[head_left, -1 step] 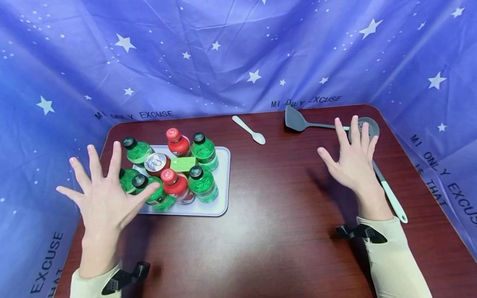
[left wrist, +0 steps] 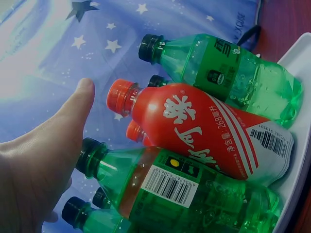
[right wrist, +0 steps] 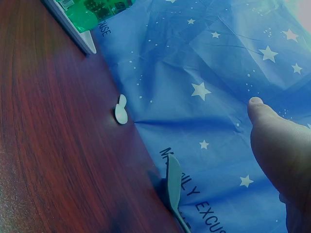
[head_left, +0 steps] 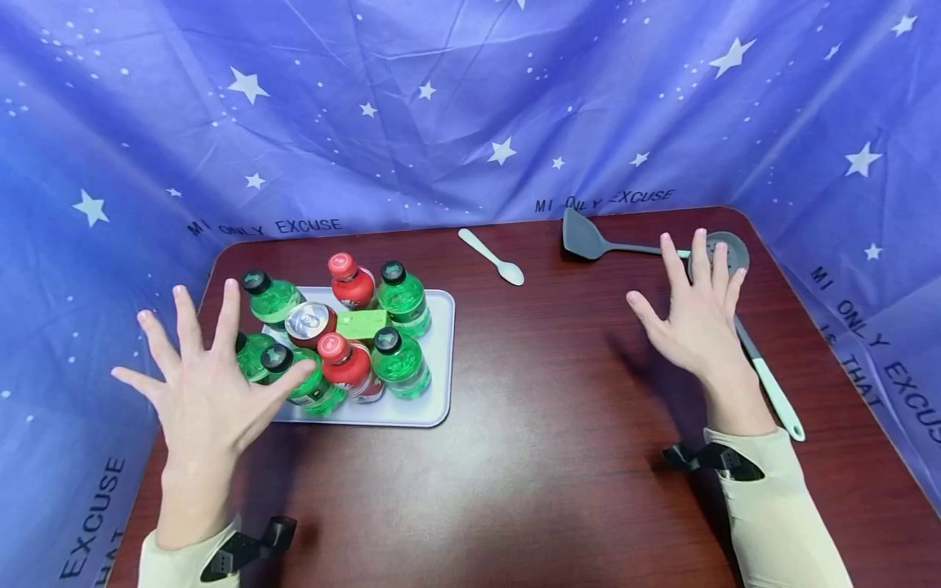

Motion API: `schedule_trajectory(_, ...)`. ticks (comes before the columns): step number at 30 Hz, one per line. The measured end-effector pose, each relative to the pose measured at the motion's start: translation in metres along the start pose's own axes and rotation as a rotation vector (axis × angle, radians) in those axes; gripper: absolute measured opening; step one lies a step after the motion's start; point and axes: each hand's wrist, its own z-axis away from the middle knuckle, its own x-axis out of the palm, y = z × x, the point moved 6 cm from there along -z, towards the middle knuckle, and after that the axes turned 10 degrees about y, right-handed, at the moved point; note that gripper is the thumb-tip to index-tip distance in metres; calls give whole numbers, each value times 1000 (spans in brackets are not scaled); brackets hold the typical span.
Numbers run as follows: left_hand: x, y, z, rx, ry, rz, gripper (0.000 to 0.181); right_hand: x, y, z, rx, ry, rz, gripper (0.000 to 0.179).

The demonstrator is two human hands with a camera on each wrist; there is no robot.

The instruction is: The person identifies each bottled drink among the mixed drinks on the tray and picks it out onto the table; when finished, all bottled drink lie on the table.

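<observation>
My left hand (head_left: pixel 209 400) hovers with fingers spread over the left end of a white tray (head_left: pixel 443 327), holding nothing. On that tray stand several green soda bottles (head_left: pixel 403 369) with black caps, two red bottles (head_left: pixel 351 371), a drink can (head_left: pixel 310 322) and a light green box (head_left: pixel 363 325). In the left wrist view, my thumb is beside the cap of a green bottle (left wrist: pixel 121 174). Over on the right, my right hand (head_left: pixel 694 335) is spread and bare, overlapping a grey slotted skimmer (head_left: pixel 738 250) with a mint handle. A grey turner (head_left: pixel 583 237) lies just beyond it.
A small white spoon (head_left: pixel 492 256) rests near the back edge, between the tray and the turner. Blue star-printed cloth (head_left: pixel 456 122) hangs along the back and both sides of the dark red wooden table (head_left: pixel 515 457).
</observation>
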Motion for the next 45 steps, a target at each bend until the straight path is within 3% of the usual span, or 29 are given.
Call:
schedule_trajectory(7, 6, -3, 0, 1, -8, 6, 124, 0, -4, -1, -4, 4, -28, 90)
schedule_trajectory(12, -1, -6, 0, -7, 69, 50, 128, -1, -17, -7, -49, 39, -60, 89)
schedule_trajectory(15, -5, -9, -1, -9, 129, 124, 129, -2, -29, -10, -80, 62, -92, 87)
schedule_trajectory(19, -5, -20, -1, -27, 156, 252, 124, -2, -49, -17, -120, 81, -167, 83)
schedule_trajectory(26, 14, -56, 0, -50, 210, 464, 112, 1, -95, -19, -207, 47, -271, 77)
schedule_trajectory(30, 27, -76, 6, -84, 149, 448, 111, 4, -130, -17, -300, 42, -338, 76)
schedule_trajectory(34, 40, -85, 9, -78, 55, 427, 112, 10, -163, -16, -393, 36, -415, 73)
schedule_trajectory(40, 58, -86, 13, -8, -18, 360, 111, 30, -204, -7, -490, -62, -514, 70)
schedule_trajectory(45, 69, -86, 21, 8, -54, 343, 102, 54, -232, 4, -578, -184, -568, 67)
